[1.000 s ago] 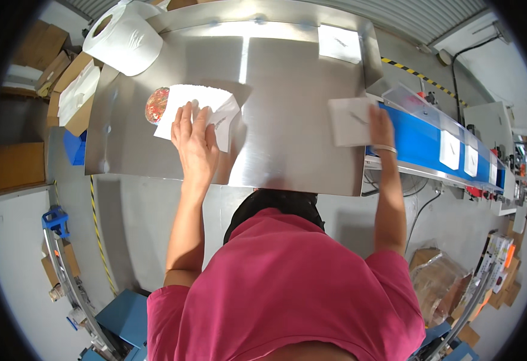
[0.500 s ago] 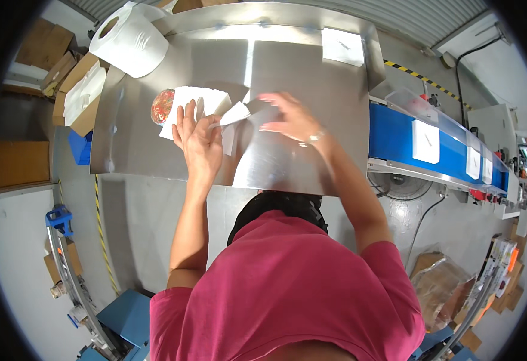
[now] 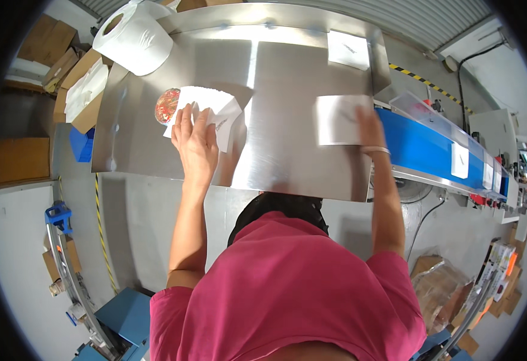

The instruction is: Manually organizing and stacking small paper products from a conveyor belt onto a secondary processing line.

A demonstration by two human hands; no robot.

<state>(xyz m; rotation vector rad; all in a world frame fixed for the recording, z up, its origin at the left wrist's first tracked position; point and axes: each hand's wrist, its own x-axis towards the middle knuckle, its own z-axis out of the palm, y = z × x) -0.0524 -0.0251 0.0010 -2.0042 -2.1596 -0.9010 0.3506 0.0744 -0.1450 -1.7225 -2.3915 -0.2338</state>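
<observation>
My left hand [image 3: 195, 141] lies with its fingers stretched over a fanned stack of white paper sheets [image 3: 228, 114], pressing on its near left part. Beside the stack, at its left end, rests a round red-patterned object [image 3: 167, 107], partly covered by the paper. At the right end of the metal table, my right hand [image 3: 370, 129] grips the right edge of a single white sheet [image 3: 335, 120] with a small dark mark. Motion smears these fingers, and the sheet is blurred too.
Right of the steel table [image 3: 287, 78] runs a blue conveyor belt [image 3: 411, 141] carrying several white sheets [image 3: 459, 160] beneath a clear cover. One more sheet [image 3: 348, 50] lies at the table's far right corner. A large white roll [image 3: 137, 45] stands far left, near an open carton [image 3: 83, 93].
My right hand has moved from near the stack to the table's right end, with a white sheet. My left hand has flattened onto the stack. Sheets on the belt have travelled away.
</observation>
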